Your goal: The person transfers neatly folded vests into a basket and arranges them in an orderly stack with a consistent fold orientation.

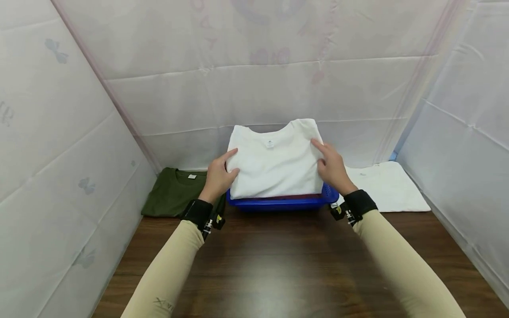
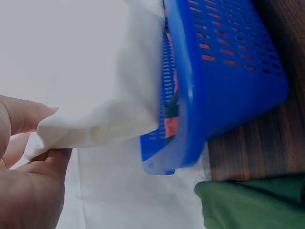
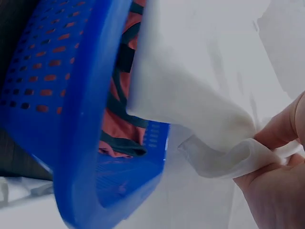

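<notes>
- I have the white shirt (image 1: 278,163) folded and held up over the blue basket (image 1: 274,205), neckline at the top, a small label (image 1: 270,144) showing inside the collar. I can't tell whether its lower edge touches what lies below.
- My left grip (image 1: 218,176), a bare hand, pinches the shirt's left side; the left wrist view shows thumb and fingers closed on the cloth.
- My right grip (image 1: 333,170) pinches the opposite side, thumb and fingers gathering a loose fold.
- Inside the basket I see red fabric (image 3: 125,129) crossed by dark green bands.
- The basket stands on the dark wooden counter (image 1: 274,265), near the pale sheeting (image 1: 258,92) at the back.
- To its left I have a folded green shirt (image 1: 171,194) lying flat, its collar label visible.
- To its right lies another folded white garment (image 1: 393,187), partly hidden by my right grip's wrist strap (image 1: 359,204).
</notes>
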Tool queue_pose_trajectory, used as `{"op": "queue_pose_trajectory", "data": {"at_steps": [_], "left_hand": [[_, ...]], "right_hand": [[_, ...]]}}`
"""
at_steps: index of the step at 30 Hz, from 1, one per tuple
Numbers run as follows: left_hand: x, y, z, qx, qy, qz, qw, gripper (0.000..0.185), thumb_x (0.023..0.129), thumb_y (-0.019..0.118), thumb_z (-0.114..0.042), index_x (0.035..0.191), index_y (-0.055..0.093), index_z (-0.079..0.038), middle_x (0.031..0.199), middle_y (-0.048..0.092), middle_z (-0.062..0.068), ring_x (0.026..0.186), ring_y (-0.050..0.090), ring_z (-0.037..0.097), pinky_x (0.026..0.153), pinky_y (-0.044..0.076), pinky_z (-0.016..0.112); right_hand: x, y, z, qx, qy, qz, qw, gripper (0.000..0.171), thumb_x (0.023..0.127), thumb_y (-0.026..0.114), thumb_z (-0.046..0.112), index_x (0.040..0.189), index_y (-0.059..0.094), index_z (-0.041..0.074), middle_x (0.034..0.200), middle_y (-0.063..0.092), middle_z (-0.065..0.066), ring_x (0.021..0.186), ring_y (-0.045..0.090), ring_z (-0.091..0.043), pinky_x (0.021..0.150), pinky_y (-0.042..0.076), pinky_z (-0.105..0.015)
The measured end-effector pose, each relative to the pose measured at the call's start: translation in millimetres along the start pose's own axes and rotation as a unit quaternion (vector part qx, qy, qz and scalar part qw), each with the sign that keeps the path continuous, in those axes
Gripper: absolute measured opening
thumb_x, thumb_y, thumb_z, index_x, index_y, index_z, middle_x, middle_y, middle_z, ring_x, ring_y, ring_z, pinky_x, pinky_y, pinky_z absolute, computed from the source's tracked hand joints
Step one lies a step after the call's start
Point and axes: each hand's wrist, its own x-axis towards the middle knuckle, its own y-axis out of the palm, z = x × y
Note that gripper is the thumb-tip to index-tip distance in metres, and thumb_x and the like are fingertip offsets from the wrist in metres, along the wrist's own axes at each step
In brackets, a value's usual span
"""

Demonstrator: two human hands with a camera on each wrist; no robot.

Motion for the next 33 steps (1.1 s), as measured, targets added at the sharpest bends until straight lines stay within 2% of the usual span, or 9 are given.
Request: {"op": "queue_pose_trajectory", "data": {"at_steps": [3,6,8,10,12,14,21,28,33], "left_hand": [[1.1,2.8,4.2,0.005,-0.008,0.011,0.9999,0.060,0.092,0.068,0.002,0.150,0.054,-0.008,0.089,0.064,0.029,0.059,0.040,0.023,0.067,0.038,0.032],[3.2,4.3,6.6,0.002,-0.015,0.029,0.9995,0.063,0.092,0.068,0.002,0.152,0.052,-0.010,0.122,0.067,0.027,0.061,0.039,0.025,0.072,0.039,0.035],[5.1,4.7,7.0,-0.001,-0.019,0.039,0.9990,0.065,0.092,0.067,0.003,0.153,0.050,-0.010,0.146,0.056,0.021,0.078,0.054,0.028,0.083,0.044,0.038],[6.6,4.7,6.8,-0.005,-0.034,0.052,0.9981,0.067,0.092,0.067,0.003,0.154,0.048,-0.010,0.150,0.052,0.020,0.106,0.061,0.033,0.094,0.047,0.042],[7.5,4.7,6.5,-0.009,-0.050,0.063,0.9967,0.068,0.091,0.067,0.004,0.155,0.047,-0.011,0.153,0.049,0.020,0.138,0.048,0.032,0.107,0.044,0.046],[7.9,4.9,6.2,-0.014,-0.070,0.078,0.9944,0.069,0.092,0.066,0.004,0.156,0.045,-0.012,0.156,0.045,0.020,0.145,0.040,0.035,0.111,0.042,0.049],[11.6,10.0,8.1,-0.022,-0.111,0.117,0.9866,0.070,0.094,0.066,0.004,0.157,0.044,-0.013,0.160,0.038,0.021,0.149,0.034,0.035,0.112,0.041,0.050],[15.3,15.4,15.2,0.006,-0.144,0.157,0.9771,0.068,0.095,0.064,0.003,0.158,0.041,-0.010,0.163,0.033,0.020,0.149,0.031,0.037,0.109,0.044,0.049],[14.9,20.0,15.3,0.044,-0.140,0.173,0.9739,0.067,0.091,0.062,0.002,0.155,0.044,-0.005,0.159,0.040,0.021,0.139,0.043,0.036,0.091,0.045,0.042]], "right_hand": [[-1,1,-3,-0.001,0.023,0.019,1.000,0.064,0.090,0.044,-0.018,0.151,0.048,-0.001,0.145,0.050,-0.030,0.103,0.052,-0.040,0.082,0.041,-0.047],[0,2,-6,-0.005,0.044,0.036,0.998,0.066,0.090,0.042,-0.017,0.154,0.045,0.000,0.149,0.047,-0.028,0.108,0.053,-0.041,0.080,0.041,-0.047],[1,2,-8,-0.008,0.056,0.047,0.997,0.067,0.090,0.041,-0.017,0.155,0.043,0.001,0.152,0.044,-0.028,0.118,0.053,-0.041,0.081,0.041,-0.047],[2,2,-9,-0.009,0.069,0.060,0.996,0.069,0.089,0.039,-0.017,0.156,0.041,0.001,0.153,0.042,-0.028,0.127,0.050,-0.042,0.085,0.041,-0.048],[4,3,-10,-0.008,0.083,0.071,0.994,0.070,0.088,0.039,-0.016,0.156,0.041,0.001,0.154,0.041,-0.029,0.137,0.044,-0.043,0.092,0.040,-0.049],[5,3,-10,-0.009,0.097,0.085,0.992,0.071,0.087,0.038,-0.016,0.156,0.040,0.000,0.155,0.040,-0.029,0.142,0.039,-0.043,0.098,0.039,-0.050],[11,6,-12,-0.013,0.158,0.148,0.976,0.074,0.086,0.039,-0.016,0.158,0.036,0.001,0.159,0.032,-0.030,0.149,0.029,-0.043,0.112,0.035,-0.054],[11,14,-17,-0.020,0.212,0.201,0.956,0.074,0.089,0.040,-0.013,0.161,0.032,0.003,0.162,0.028,-0.028,0.138,0.036,-0.039,0.104,0.037,-0.051],[7,19,-17,-0.023,0.219,0.223,0.949,0.071,0.092,0.042,-0.010,0.161,0.032,0.004,0.163,0.029,-0.026,0.131,0.039,-0.039,0.096,0.041,-0.047]]}}
